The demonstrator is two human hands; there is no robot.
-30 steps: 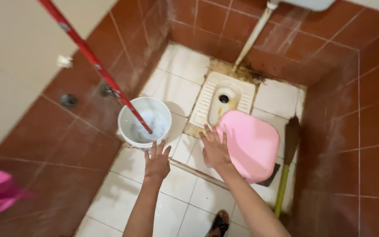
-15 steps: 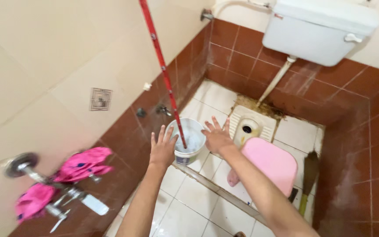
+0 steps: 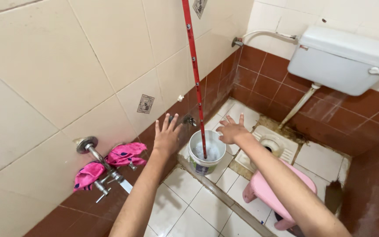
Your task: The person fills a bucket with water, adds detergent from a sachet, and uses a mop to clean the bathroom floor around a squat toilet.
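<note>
red pole (image 3: 193,66) top beyond frame

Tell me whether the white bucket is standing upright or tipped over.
Upright: the bucket sits flat on the floor tiles, mouth up, with the red pole standing inside it.

The bucket (image 3: 205,159) looks like smooth white plastic, faintly glossy. The long red handle (image 3: 194,66) standing in it is glossy, like painted metal. The upper wall tiles (image 3: 88,57) are cream ceramic with a glazed sheen; the lower tiles (image 3: 268,85) are reddish-brown and duller, with pale streaks. The floor tiles (image 3: 198,206) are white and smooth. The tap (image 3: 95,156) is shiny metal with pink cloth (image 3: 110,162) draped over it. The stool (image 3: 270,193) is matt pink plastic, and the cistern (image 3: 347,59) smooth pale plastic.
</note>
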